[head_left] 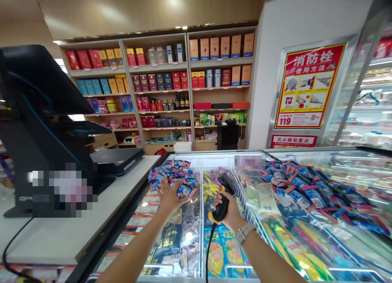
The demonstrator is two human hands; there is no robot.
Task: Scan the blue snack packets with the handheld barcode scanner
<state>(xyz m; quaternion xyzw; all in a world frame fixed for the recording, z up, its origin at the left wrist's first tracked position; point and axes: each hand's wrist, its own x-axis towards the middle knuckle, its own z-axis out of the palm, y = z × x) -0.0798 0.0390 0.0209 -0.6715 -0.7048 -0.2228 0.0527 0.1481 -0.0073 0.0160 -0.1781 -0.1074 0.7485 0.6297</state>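
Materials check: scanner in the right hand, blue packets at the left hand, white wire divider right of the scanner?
Scanner: likely hard plastic, black with yellow trim; moulded-looking shell.
Blue packets: probably glossy plastic film; crinkled, with bright highlights.
Wire divider: probably metal, white-coated; thin, straight bars. Core material not visible.

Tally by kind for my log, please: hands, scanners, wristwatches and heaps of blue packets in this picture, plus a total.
Hands: 2 (left hand, spread at the left heap; right hand, gripping the scanner)
Scanners: 1
Wristwatches: 1 (wristwatch on the right wrist)
Heaps of blue packets: 2 (the left heap and the right heap)
Total: 6
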